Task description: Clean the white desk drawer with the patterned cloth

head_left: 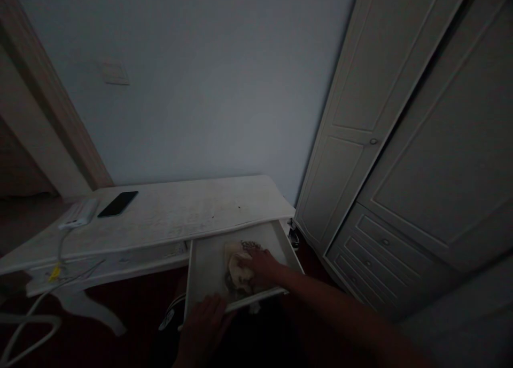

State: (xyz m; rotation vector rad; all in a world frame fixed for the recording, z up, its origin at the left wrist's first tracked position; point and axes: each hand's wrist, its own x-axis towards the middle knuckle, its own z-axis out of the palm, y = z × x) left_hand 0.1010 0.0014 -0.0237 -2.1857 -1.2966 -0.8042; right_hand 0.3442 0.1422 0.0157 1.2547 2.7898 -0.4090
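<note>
A white drawer (206, 261) is pulled out from under the white desk. In it lies a flat, pale item with a printed portrait (239, 274), whose exact kind I cannot make out in the dim light. My right hand (262, 266) reaches in from the right, fingers apart over the item's right part and touching it. Beside those fingers is a small dark chain-like thing (249, 244) at the item's upper edge. At the drawer's front left corner, my left hand (207, 317) has its fingers curled over the front panel.
The white desk top (192, 202) carries a dark phone (118, 203) and a white power strip (78, 214) at its left. A white cable (40, 304) hangs down at the left. A wardrobe (344, 170) with drawers stands close on the right. Behind is a pale wall (208, 90).
</note>
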